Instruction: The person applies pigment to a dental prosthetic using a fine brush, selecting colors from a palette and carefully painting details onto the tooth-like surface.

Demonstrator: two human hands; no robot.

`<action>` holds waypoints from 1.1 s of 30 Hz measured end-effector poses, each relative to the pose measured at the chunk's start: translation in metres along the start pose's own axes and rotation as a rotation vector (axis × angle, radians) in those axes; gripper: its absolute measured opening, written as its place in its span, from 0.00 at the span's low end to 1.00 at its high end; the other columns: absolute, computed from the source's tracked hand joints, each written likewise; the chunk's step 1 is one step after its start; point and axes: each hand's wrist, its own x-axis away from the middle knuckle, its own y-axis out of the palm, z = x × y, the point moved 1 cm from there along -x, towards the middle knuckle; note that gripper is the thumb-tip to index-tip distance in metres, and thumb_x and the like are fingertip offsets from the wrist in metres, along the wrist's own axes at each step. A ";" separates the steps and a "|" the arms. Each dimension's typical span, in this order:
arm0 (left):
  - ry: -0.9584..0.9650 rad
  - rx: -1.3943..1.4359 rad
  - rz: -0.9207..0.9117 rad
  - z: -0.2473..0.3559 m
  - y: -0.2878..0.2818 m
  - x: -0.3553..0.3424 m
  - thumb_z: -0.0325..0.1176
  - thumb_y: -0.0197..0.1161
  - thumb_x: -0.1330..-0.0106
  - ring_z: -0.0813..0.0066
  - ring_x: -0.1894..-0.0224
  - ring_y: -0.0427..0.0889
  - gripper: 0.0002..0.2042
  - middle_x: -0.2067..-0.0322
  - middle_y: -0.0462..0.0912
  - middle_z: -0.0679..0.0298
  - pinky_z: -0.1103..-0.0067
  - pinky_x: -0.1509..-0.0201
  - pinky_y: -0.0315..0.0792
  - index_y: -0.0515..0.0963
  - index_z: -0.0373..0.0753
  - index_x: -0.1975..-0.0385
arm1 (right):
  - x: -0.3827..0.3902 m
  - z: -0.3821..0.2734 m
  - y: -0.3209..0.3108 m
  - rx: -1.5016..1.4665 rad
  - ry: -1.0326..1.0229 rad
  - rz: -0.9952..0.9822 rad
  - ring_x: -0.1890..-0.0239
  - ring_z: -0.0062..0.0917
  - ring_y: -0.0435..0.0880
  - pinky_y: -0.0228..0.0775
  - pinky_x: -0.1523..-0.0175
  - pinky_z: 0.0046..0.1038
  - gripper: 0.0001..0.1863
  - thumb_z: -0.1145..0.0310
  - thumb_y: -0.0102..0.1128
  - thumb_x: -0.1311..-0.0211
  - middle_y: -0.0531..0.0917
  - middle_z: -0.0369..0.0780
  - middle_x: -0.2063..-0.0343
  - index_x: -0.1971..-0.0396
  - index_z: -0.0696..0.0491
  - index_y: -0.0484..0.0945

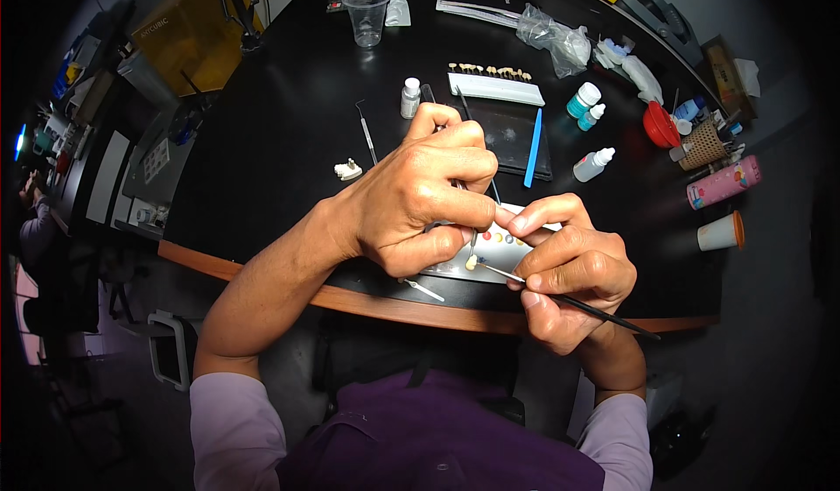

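My left hand (433, 185) is closed on a slim metal holder (474, 241), with a small cream tooth-shaped piece (471, 263) at its lower end. My right hand (569, 277) grips a thin brush (604, 314) by its dark handle, its fine tip at or very near the piece; I cannot tell whether they touch. Beneath both hands lies a pale palette (451, 269) with small coloured dots, partly hidden. A white plastic tool (429, 292) lies near the front edge, below my left hand.
Behind my hands are a tooth shade row (494, 91), bottles (593, 163), a blue tool (533, 145) and a clear cup (367, 18). A white model (346, 171) and metal probe (367, 136) lie left; a red bowl (661, 126) and cup (719, 232) stand right. Another person (37, 233) is far left.
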 end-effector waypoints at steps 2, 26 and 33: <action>0.003 0.007 0.003 0.000 0.000 0.000 0.39 0.60 0.57 0.67 0.64 0.71 0.14 0.73 0.72 0.66 0.65 0.47 0.56 0.85 0.41 0.71 | 0.000 -0.001 0.001 0.017 -0.007 0.007 0.57 0.42 0.90 0.85 0.52 0.37 0.10 0.84 0.64 0.60 0.85 0.39 0.77 0.75 0.56 0.80; 0.004 0.005 0.059 -0.001 0.005 -0.001 0.43 0.57 0.51 0.67 0.70 0.67 0.14 0.76 0.69 0.66 0.65 0.51 0.55 0.82 0.39 0.78 | -0.002 -0.003 0.001 0.067 -0.010 -0.014 0.57 0.41 0.91 0.85 0.52 0.37 0.08 0.83 0.66 0.58 0.86 0.40 0.78 0.74 0.57 0.81; -0.007 0.025 0.052 -0.002 0.006 0.000 0.43 0.56 0.52 0.68 0.70 0.67 0.13 0.76 0.69 0.66 0.66 0.51 0.56 0.81 0.39 0.79 | -0.002 -0.004 0.001 0.068 -0.006 -0.029 0.57 0.41 0.91 0.84 0.51 0.36 0.08 0.83 0.66 0.59 0.86 0.40 0.78 0.75 0.57 0.81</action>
